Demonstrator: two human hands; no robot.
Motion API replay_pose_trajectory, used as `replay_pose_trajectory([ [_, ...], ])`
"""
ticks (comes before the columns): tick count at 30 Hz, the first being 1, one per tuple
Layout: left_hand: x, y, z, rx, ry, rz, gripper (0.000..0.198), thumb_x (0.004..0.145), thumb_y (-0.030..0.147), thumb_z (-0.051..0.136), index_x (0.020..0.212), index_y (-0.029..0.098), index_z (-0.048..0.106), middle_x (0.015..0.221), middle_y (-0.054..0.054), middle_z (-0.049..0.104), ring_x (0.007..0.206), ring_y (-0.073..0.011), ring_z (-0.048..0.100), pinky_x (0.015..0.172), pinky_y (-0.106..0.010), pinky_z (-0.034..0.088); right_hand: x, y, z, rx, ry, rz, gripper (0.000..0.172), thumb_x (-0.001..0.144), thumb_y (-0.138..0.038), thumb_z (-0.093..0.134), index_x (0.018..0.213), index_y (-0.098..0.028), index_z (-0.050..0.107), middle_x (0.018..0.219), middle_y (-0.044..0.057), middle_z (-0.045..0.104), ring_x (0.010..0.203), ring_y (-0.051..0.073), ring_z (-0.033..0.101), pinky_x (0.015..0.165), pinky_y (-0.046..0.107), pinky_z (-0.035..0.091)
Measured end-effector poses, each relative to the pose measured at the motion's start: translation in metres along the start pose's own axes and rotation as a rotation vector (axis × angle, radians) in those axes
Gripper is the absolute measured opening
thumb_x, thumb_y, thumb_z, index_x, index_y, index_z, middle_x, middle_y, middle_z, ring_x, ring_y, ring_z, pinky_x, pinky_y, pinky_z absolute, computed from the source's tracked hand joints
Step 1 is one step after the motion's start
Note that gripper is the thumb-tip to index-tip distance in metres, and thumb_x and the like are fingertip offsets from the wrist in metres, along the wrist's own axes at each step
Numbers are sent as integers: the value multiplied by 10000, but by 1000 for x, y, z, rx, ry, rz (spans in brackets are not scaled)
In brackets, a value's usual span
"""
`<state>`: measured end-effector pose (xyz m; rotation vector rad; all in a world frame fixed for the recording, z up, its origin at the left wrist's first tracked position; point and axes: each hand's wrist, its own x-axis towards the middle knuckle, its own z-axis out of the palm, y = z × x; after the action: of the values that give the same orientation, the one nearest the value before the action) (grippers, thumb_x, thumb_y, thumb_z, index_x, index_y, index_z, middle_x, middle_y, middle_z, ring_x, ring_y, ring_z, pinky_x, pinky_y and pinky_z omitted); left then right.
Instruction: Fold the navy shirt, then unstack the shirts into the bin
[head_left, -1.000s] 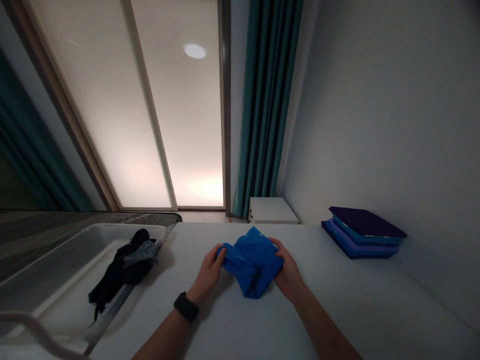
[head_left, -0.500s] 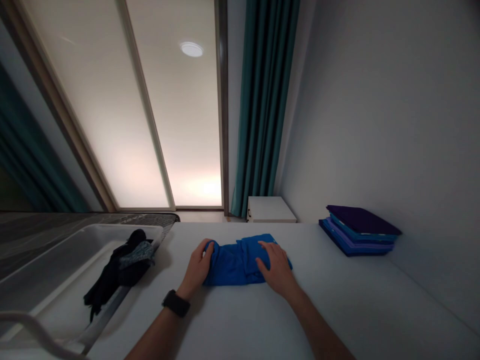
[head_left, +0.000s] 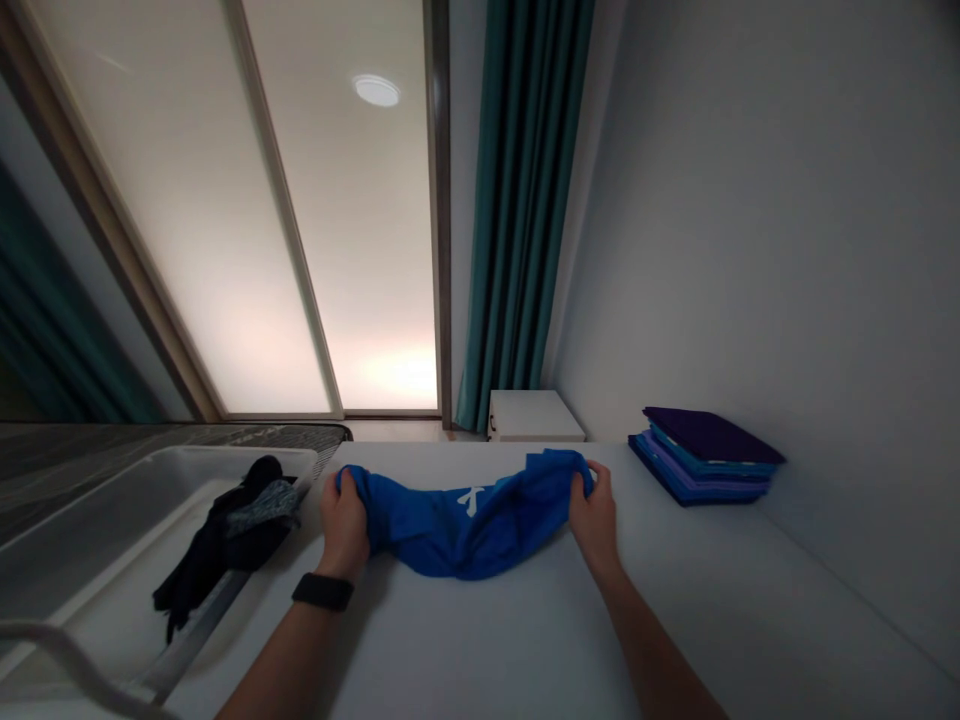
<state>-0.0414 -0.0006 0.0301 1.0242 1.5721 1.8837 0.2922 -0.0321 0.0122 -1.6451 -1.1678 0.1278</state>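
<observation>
A blue T-shirt (head_left: 450, 545) with a white printed mark hangs stretched sideways just above the white table, its middle sagging and its lower layers folded. My left hand (head_left: 346, 522) pinches its left end between thumb and fingers, and a black watch is on that wrist. At the opposite end, my right hand (head_left: 595, 508) grips the gathered cloth. Whether the sagging part touches the tabletop I cannot tell.
A stack of folded purple and blue clothes (head_left: 705, 460) stands at the right by the wall. On the left, a white bin (head_left: 169, 462) has dark clothes (head_left: 217, 540) draped over its rim. A small white cabinet (head_left: 534, 415) stands beyond the table (head_left: 480, 650).
The folded T-shirt has come up off the table and is spread wider, showing its white print. My hands have moved apart, and my right hand has closed on the cloth.
</observation>
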Motion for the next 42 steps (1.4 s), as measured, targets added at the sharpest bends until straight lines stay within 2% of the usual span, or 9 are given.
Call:
replay_pose_trajectory([
  [4, -3, 4, -2, 333, -86, 307, 263, 791, 267, 498, 1027, 190, 587, 959, -49, 620, 951, -229, 560, 888, -379, 420, 0, 1, -3, -247, 26, -216, 446, 832, -215, 377, 1261, -168, 489, 1084, 143, 594, 1031, 295, 535, 884, 432, 395],
  [10, -53, 20, 8, 596, -937, 682, 250, 899, 351, 472, 1043, 213, 624, 990, -64, 638, 953, -236, 567, 885, -382, 415, -40, -26, 15, -188, -466, -587, 490, 790, -96, 386, 1231, -238, 545, 1164, 78, 606, 1141, 230, 502, 1019, 407, 346],
  [12, -62, 14, 10, 677, -1036, 697, 365, 851, 401, 561, 1171, 227, 586, 1068, -73, 620, 999, -257, 552, 901, -403, 410, -50, -31, 20, -211, -569, -609, 537, 753, -123, 464, 1273, -245, 519, 1278, 80, 561, 1237, 248, 443, 1065, 436, 309],
  [18, -59, 5, 12, 747, -979, 633, 218, 916, 311, 428, 924, 210, 621, 922, -63, 627, 903, -246, 567, 831, -388, 410, -39, -24, 23, -180, -549, -580, 281, 820, -90, 406, 961, -217, 613, 1153, 72, 650, 1252, 235, 467, 1111, 519, 215],
  [22, -60, 17, 17, 349, -849, 296, 260, 925, 434, 414, 919, 209, 544, 772, -14, 601, 727, -194, 575, 731, -324, 441, -35, -32, 15, 94, -516, -397, 250, 912, -199, 342, 985, -217, 580, 888, 50, 669, 874, 199, 629, 856, 360, 458],
  [26, -67, 25, 19, 21, -764, 12, 350, 913, 543, 389, 1002, 221, 494, 767, 17, 585, 733, -168, 580, 730, -291, 474, -48, -52, 10, 372, -426, -199, 227, 917, -344, 395, 935, -217, 581, 820, 9, 634, 785, 181, 598, 744, 287, 457],
  [33, -85, 36, 9, 664, -1250, 548, 495, 771, 497, 641, 1179, 227, 567, 1149, -91, 601, 1048, -282, 535, 977, -457, 371, -29, -30, 8, 460, -87, 110, 316, 866, -429, 447, 1042, -206, 585, 828, 18, 651, 747, 192, 585, 679, 295, 453],
  [37, -84, 32, 11, 777, -1205, 704, 292, 871, 443, 527, 1051, 234, 621, 1118, -77, 619, 1032, -266, 550, 918, -411, 398, -9, -10, -2, 307, 34, 76, 359, 862, -417, 418, 1072, -176, 582, 912, 70, 663, 815, 220, 595, 750, 338, 443],
  [42, -66, 24, 15, 578, -897, 437, 371, 971, 436, 285, 809, 214, 534, 705, -16, 586, 684, -189, 583, 687, -294, 440, -2, -8, -10, 171, 24, -28, 363, 876, -395, 356, 1046, -169, 585, 1018, 122, 664, 954, 254, 589, 848, 371, 414],
])
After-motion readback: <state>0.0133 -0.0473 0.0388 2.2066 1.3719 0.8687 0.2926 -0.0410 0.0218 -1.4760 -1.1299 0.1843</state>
